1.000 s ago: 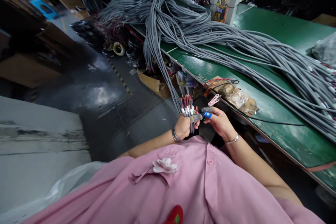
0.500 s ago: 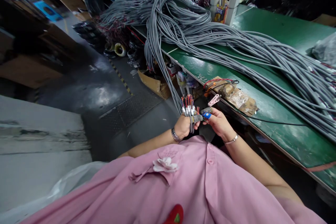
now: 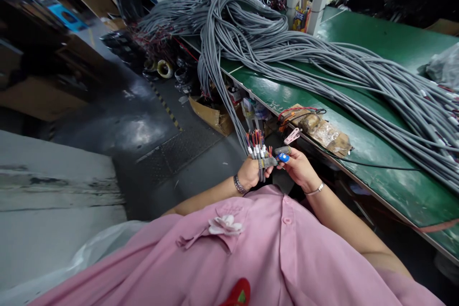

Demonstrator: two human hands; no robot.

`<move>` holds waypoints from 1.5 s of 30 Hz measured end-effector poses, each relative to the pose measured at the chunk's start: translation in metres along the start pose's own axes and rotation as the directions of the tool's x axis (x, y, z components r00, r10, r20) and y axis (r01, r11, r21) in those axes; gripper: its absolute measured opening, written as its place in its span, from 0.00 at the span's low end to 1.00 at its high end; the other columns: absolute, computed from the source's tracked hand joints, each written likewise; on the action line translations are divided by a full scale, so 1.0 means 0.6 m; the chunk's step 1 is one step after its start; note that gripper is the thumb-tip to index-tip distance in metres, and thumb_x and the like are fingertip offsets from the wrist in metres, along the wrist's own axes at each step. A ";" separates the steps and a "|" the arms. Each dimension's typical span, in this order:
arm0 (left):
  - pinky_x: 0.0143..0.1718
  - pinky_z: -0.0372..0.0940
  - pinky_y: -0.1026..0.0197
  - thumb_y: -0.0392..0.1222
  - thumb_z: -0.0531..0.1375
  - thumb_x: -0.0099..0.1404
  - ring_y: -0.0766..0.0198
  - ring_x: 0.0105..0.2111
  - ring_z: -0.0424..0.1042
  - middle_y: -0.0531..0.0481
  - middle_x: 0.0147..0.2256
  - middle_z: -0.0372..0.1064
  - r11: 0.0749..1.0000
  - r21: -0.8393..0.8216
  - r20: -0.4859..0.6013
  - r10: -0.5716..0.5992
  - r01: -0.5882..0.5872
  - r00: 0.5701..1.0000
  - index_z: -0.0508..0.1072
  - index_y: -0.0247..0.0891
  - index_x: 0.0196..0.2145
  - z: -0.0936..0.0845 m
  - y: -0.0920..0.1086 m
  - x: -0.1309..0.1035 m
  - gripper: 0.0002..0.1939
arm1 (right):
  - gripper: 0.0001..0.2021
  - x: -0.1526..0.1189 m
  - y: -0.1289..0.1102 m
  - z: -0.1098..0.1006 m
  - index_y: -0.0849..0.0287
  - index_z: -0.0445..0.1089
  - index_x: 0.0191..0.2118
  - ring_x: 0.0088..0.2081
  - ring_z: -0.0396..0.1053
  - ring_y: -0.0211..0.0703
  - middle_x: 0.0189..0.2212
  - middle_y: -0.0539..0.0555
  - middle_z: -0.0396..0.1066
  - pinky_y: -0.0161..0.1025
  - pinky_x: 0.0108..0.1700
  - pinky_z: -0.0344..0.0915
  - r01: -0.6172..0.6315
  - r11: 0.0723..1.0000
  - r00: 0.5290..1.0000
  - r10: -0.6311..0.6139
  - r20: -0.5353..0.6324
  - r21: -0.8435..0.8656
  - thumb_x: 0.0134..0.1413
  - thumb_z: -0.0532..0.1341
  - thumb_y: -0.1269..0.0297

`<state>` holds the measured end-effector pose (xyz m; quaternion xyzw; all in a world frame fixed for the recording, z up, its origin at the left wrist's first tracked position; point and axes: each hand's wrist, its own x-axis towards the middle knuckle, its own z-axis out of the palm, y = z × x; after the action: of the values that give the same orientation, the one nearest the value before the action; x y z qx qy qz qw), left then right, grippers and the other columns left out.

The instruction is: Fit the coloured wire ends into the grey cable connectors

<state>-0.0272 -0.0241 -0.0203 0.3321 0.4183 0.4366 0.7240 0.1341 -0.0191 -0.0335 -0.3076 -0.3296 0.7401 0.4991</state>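
Several grey cables (image 3: 261, 172) are bunched in my left hand (image 3: 250, 172), which is closed around them near their ends. White bands and stripped red, orange and purple wires (image 3: 256, 137) point up out of the grip. Grey covers wrap the thumb of this hand and a finger of the other. My right hand (image 3: 296, 165) is pinched close beside the cable ends, with a blue cover (image 3: 283, 157) on its thumb. What its fingertips hold, if anything, is too small to make out. Past that hand a pink clip (image 3: 291, 136) sits at the table edge.
A large heap of grey cables (image 3: 251, 24) runs along the green table (image 3: 373, 33). Near its edge lies a taped brown block (image 3: 330, 136) with red and black wires. An open cardboard box (image 3: 211, 115) stands below on the floor. A grey cabinet (image 3: 53, 177) stands at left.
My right thumb with the blue cover has turned and shifted slightly beside the cable ends. My left hand keeps its hold on the cables, nearly still.
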 end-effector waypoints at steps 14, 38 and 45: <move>0.13 0.55 0.68 0.45 0.67 0.49 0.71 0.12 0.60 0.54 0.15 0.65 0.998 0.065 -0.047 0.024 -0.021 0.999 0.70 0.34 0.24 -0.002 -0.004 -0.003 0.13 | 0.11 0.004 -0.011 -0.010 0.59 0.73 0.34 0.24 0.65 0.32 0.28 0.50 0.73 0.34 0.30 0.68 -0.084 0.992 0.995 0.088 -0.037 0.092 0.48 0.68 0.57; 0.15 0.55 0.67 0.46 0.65 0.49 0.71 0.14 0.61 0.53 0.16 0.65 0.996 0.038 -0.087 0.078 -0.075 0.993 0.70 0.34 0.23 0.039 0.018 -0.002 0.12 | 0.20 0.018 -0.027 -0.036 0.57 0.71 0.33 0.23 0.64 0.34 0.28 0.51 0.72 0.34 0.28 0.68 -0.023 0.989 0.959 0.063 -0.276 0.145 0.50 0.61 0.42; 0.14 0.54 0.68 0.44 0.66 0.46 0.71 0.14 0.60 0.53 0.16 0.65 0.998 -0.040 -0.058 0.037 -0.039 0.998 0.71 0.33 0.24 0.054 0.027 0.021 0.12 | 0.18 0.041 -0.031 -0.021 0.58 0.72 0.30 0.21 0.57 0.32 0.21 0.48 0.66 0.32 0.24 0.58 0.184 0.972 0.930 -0.221 -0.292 -0.147 0.51 0.62 0.46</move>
<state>-0.0005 -0.0101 0.0033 0.3125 0.4234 0.4682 0.7099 0.1462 0.0113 -0.0295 -0.4119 -0.3210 0.6072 0.5989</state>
